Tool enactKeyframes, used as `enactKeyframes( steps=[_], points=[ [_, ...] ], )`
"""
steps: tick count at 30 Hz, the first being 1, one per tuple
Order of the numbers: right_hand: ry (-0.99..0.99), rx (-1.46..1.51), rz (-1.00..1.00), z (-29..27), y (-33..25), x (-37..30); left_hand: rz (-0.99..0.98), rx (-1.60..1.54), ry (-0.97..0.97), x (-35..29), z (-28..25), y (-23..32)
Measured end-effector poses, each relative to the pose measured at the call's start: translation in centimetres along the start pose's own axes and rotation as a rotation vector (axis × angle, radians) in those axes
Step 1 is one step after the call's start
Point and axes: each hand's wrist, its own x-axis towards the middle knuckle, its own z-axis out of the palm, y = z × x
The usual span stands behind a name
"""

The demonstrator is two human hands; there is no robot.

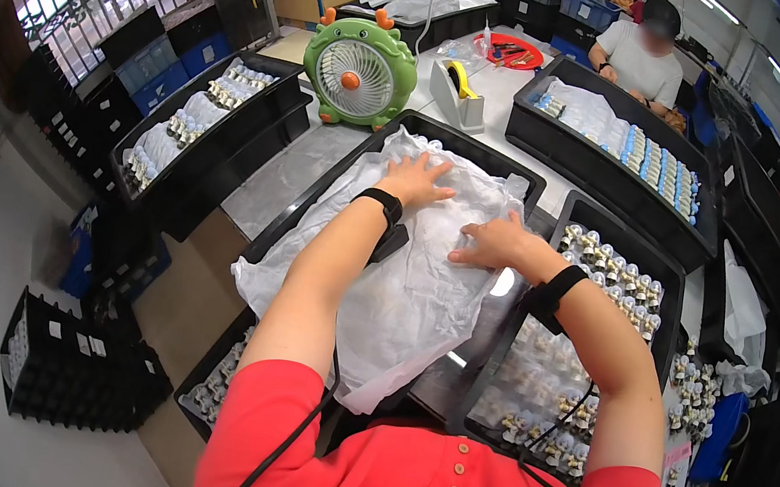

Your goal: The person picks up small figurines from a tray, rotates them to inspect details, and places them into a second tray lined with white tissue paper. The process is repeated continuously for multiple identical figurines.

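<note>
A crinkled sheet of thin white plastic [394, 289] lies spread over the black tray [298, 226] in front of me and hangs past its near edge. Flat on the sheet's far part rests my left hand [414, 182], fingers spread. My right hand [500, 242] touches the sheet near the tray's right side, its fingers apart and pointing left. Neither hand holds anything that I can see. Under the sheet, what the tray contains is mostly hidden; a few small pale pieces show at its far edge.
To the right stands a black tray [569, 209] of small metal-and-clear parts in rows. Another tray [610, 165] holds blue-and-white parts; one more [212, 159] stands left. Beyond are a green fan [360, 70], a tape dispenser [458, 99], a red plate [514, 54] and a seated person [640, 59].
</note>
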Motion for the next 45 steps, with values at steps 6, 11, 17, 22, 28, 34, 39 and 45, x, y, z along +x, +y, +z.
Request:
enactKeyframes(
  steps=[6,11,17,22,28,34,39,45],
  points=[
    [0.238,0.17,-0.092,-2.1,1.3,-4.5,-0.003,0.031,0.024,0.3,-0.4,0.9],
    [0.399,0.257,-0.116,-3.4,4.8,-10.4,0.072,0.099,0.075,-2.2,-2.0,-0.8],
    [0.472,0.304,0.109,1.2,12.5,-15.0,0.44,-0.087,0.005,-9.8,-7.8,4.7],
    [0.432,0.168,0.266,4.4,13.2,-14.6,0.886,-0.492,-0.22,-18.5,-8.8,13.6],
    [0.318,0.068,0.293,5.3,13.2,-12.1,1.134,-0.916,-0.307,-23.0,-5.0,18.0],
    [0.539,0.127,0.221,4.2,12.3,-14.2,0.414,-1.571,-0.409,-18.6,-1.1,17.6],
    [0.77,0.417,-0.098,1.5,6.7,-17.5,0.24,-1.783,-0.357,-17.0,0.7,16.9],
    [0.796,0.35,-0.303,1.5,3.9,-18.0,0.35,-1.943,-0.263,-16.8,1.2,17.5]
  ],
)
